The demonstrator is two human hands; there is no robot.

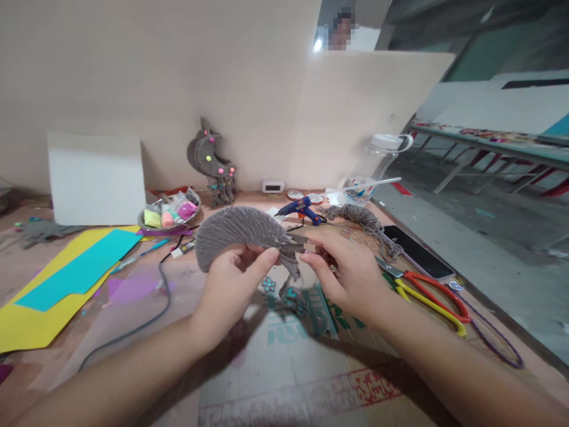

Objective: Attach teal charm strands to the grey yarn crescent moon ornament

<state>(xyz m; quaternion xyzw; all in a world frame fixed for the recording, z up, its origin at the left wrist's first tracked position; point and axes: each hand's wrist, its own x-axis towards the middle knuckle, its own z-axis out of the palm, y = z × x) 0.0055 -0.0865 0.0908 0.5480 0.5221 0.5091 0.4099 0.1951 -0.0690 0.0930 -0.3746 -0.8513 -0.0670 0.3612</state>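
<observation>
A crescent (237,231) wrapped in grey yarn is held up in front of me, its rounded side to the left. My left hand (235,273) grips it from below, with the thumb near its right tip. My right hand (344,264) pinches a small dark flat tool (299,242) against that tip; its exact kind is not clear, since the fingers cover part of it. Below the tip hang grey strands with blue-green flower shapes (296,302), close to the tabletop.
Behind stand a decorated grey crescent (208,154), a bowl of coloured clay packs (171,213) and a blue glue gun (300,209). To the right lie a grey yarn hank (360,219), a phone (418,252) and scissors (431,293). Coloured sheets (80,270) lie left.
</observation>
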